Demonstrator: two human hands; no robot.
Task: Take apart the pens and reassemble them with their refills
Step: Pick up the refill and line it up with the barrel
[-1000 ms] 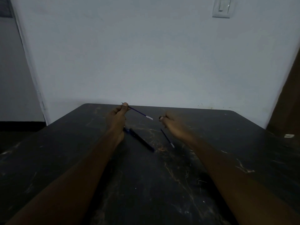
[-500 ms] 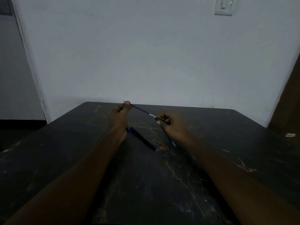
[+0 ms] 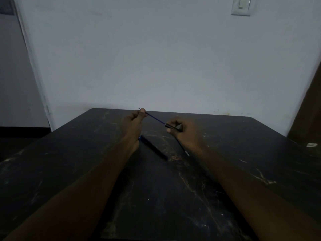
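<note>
Mid-frame, the left hand (image 3: pixel 132 124) is pinching a blue refill (image 3: pixel 156 118) by its upper end; the right hand (image 3: pixel 185 132) is gripping a black barrel (image 3: pixel 172 126) at the refill's lower end. Just below, a dark pen (image 3: pixel 154 148) and a second refill (image 3: pixel 183 147) are lying on the surface (image 3: pixel 234 162).

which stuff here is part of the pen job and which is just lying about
For the job: blue refill, pinched by the left hand; dark pen barrel in the right hand; dark pen and second refill lying on the table.
Just lying about: wall light switch; small white object at far right.
</note>
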